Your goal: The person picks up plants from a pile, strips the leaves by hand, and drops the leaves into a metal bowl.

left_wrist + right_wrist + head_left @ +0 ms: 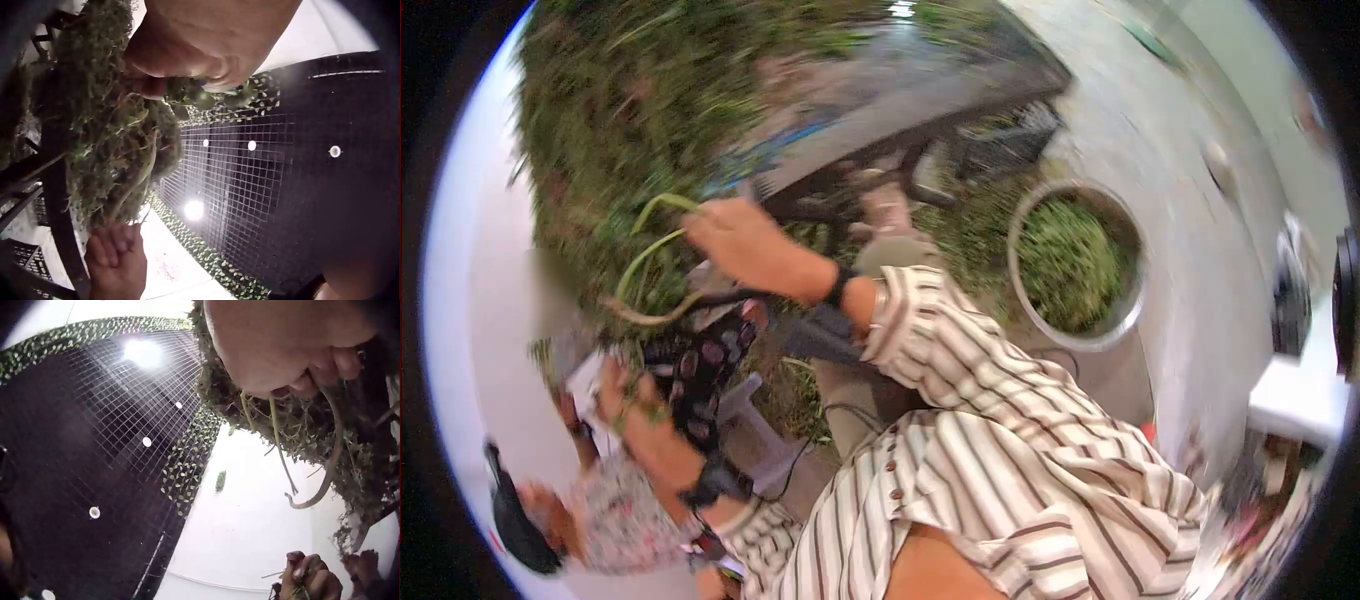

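Note:
My right hand [750, 250] grips a few long, pale green stems [640, 265], which bend out past the fingers on the left. In the right wrist view the same stems [331, 450] hang from its curled fingers. My left hand [635, 410] is lower and nearer the body; in its wrist view, small round green plant bits [203, 99] show under the curled fingers. A big heap of green plants [640, 110] lies on the table just beyond both hands, blurred in the head view.
A metal basin [1138, 285] of green cuttings stands on the floor at right, beside scattered greenery. A dark crate [1005, 140] is under the table [900, 90]. A white plastic stool [755, 425] stands below the hands. Another person [615, 500] in a floral top is at left.

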